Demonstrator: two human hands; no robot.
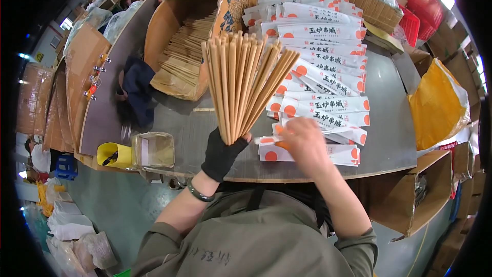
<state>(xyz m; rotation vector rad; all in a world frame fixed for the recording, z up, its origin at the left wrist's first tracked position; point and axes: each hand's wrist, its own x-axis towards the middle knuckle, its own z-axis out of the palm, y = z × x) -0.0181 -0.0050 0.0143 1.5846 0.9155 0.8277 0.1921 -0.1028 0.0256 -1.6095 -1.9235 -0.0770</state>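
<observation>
Ahead of you on the grey table (pixel 387 141), a cardboard box (pixel 238 7) lies open toward you with loose sticks (pixel 187 46) inside. Dark cloth (pixel 138 90) lies left of it, and a yellow cup (pixel 114 155) sits near the table's left front edge. White paper sleeves (pixel 330 105) with orange dots overlap in a long pile right of centre; a yellow bag (pixel 435 107) stands at the far right. Your bundle of wooden sticks (pixel 230 87) blocks part of the box and some sleeve ends. Your gloved left hand (pixel 223 154) clamps its fingers round the bundle's lower end, the tops fanned. Your bare right hand (pixel 305 146) bends over the nearest sleeves, blurred; you cannot tell whether its fingers pinch one.
</observation>
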